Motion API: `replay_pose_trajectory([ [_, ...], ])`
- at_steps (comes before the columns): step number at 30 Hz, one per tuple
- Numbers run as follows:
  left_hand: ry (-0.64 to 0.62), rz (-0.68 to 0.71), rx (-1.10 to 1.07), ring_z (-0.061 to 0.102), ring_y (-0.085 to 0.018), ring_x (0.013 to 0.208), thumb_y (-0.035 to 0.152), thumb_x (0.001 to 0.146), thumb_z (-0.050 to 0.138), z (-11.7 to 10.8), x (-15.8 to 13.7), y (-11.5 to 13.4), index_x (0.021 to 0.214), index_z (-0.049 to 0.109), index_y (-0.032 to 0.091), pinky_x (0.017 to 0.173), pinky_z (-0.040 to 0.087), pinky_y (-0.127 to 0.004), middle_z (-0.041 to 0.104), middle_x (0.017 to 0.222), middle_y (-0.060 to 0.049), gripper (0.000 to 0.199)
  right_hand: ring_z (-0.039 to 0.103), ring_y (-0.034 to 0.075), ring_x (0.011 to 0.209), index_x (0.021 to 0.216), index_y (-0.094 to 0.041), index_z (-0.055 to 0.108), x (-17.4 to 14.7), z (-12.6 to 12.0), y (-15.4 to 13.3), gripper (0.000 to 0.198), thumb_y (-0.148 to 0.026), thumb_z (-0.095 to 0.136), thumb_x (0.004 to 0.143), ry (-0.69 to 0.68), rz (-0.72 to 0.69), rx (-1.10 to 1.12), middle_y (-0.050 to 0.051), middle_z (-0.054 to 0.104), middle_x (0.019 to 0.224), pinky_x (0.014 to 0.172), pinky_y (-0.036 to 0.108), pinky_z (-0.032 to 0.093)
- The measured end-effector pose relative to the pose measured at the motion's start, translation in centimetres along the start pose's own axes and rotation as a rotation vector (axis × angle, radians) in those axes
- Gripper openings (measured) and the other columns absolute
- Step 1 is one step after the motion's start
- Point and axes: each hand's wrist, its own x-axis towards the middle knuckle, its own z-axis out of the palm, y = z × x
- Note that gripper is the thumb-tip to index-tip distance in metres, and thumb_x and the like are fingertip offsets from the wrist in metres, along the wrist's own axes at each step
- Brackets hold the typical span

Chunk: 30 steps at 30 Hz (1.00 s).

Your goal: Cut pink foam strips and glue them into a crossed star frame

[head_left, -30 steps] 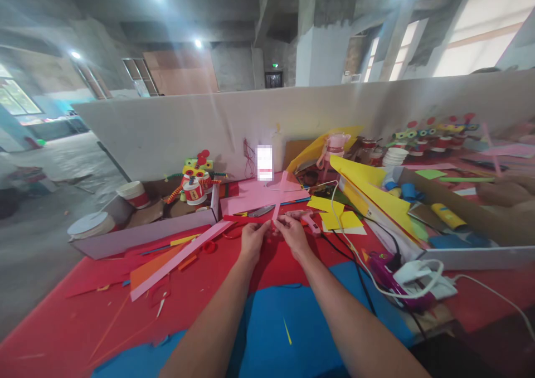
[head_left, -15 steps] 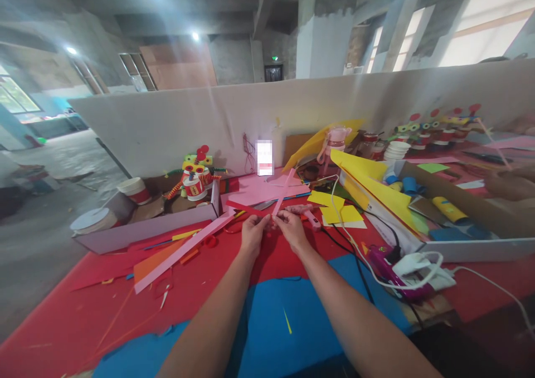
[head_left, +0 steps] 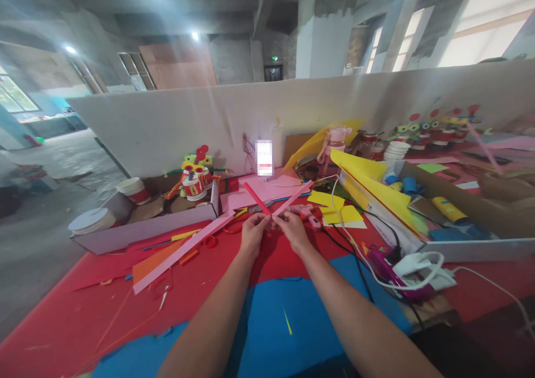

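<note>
My left hand (head_left: 254,232) and my right hand (head_left: 291,230) meet fingertip to fingertip over the red table cover. Pinched in the left is a red paper strip (head_left: 256,197) that slants up and left. The right pinches a pink paper strip (head_left: 295,196), slanting up and right. Their lower ends come together between my fingers, where the join is hidden. A pink hot glue gun (head_left: 310,217) lies just right of my right hand. Behind the strips are pink paper sheets (head_left: 234,199) and scissors, partly covered.
A box (head_left: 144,232) at left holds paper cups and a decorated cup figure (head_left: 194,187). Yellow paper pieces (head_left: 343,213), a purple power strip (head_left: 382,266) with cables, and a box of craft parts (head_left: 480,250) occupy the right. Blue sheeting (head_left: 288,316) lies in front.
The red strip has swung from nearly flat to a steeper slant up and left. The pink strip has tipped further right, so the two now spread in a V. My hands have barely moved.
</note>
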Motion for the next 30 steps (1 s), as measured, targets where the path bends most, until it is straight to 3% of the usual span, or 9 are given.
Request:
replay_pose_trajectory([
  [6, -0.052, 0.010, 0.029, 0.056, -0.010, 0.053, 0.042, 0.062, 0.081, 0.1, 0.0, 0.0, 0.075, 0.069, 0.014, 0.051, 0.044, -0.020, 0.066, 0.063, -0.002, 0.033, 0.065, 0.019, 0.058, 0.065, -0.018, 0.065, 0.2, 0.3, 0.6, 0.030, -0.047, 0.073, 0.061, 0.059, 0.012, 0.063, 0.003, 0.069, 0.060, 0.065, 0.034, 0.055],
  [14, 0.003, 0.018, 0.050, 0.053, -0.010, 0.050, 0.040, 0.062, 0.079, 0.3, -0.1, 0.0, 0.070, 0.066, 0.014, 0.047, 0.042, -0.020, 0.062, 0.058, 0.000, 0.030, 0.065, 0.019, 0.062, 0.069, -0.017, 0.064, 0.2, 0.2, 1.1, 0.026, -0.041, 0.073, 0.062, 0.107, -0.005, 0.029, 0.002, 0.069, 0.065, 0.063, 0.032, 0.054],
  [17, 0.014, 0.017, 0.027, 0.051, -0.009, 0.048, 0.038, 0.062, 0.079, 0.4, -0.2, 0.2, 0.068, 0.066, 0.014, 0.046, 0.042, -0.020, 0.061, 0.056, 0.000, 0.028, 0.064, 0.018, 0.062, 0.069, -0.017, 0.065, 0.4, 0.1, 1.0, 0.022, -0.036, 0.071, 0.062, 0.082, 0.009, 0.033, 0.001, 0.069, 0.065, 0.064, 0.031, 0.053],
  [20, 0.024, 0.010, -0.011, 0.049, -0.008, 0.046, 0.036, 0.062, 0.079, 0.4, -0.2, 0.3, 0.068, 0.065, 0.014, 0.046, 0.041, -0.019, 0.059, 0.053, 0.002, 0.026, 0.062, 0.015, 0.059, 0.067, -0.018, 0.061, 0.6, 0.0, 1.1, 0.022, -0.034, 0.073, 0.058, 0.060, 0.070, 0.176, -0.002, 0.065, 0.063, 0.065, 0.031, 0.054],
  [30, 0.008, 0.002, 0.003, 0.053, -0.009, 0.049, 0.037, 0.061, 0.080, 0.3, -0.1, 0.2, 0.069, 0.066, 0.013, 0.047, 0.042, -0.020, 0.062, 0.058, -0.001, 0.029, 0.063, 0.016, 0.060, 0.072, -0.018, 0.065, 0.6, -0.1, 1.7, 0.034, -0.046, 0.080, 0.059, -0.064, 0.148, 0.303, -0.002, 0.062, 0.061, 0.062, 0.031, 0.054],
])
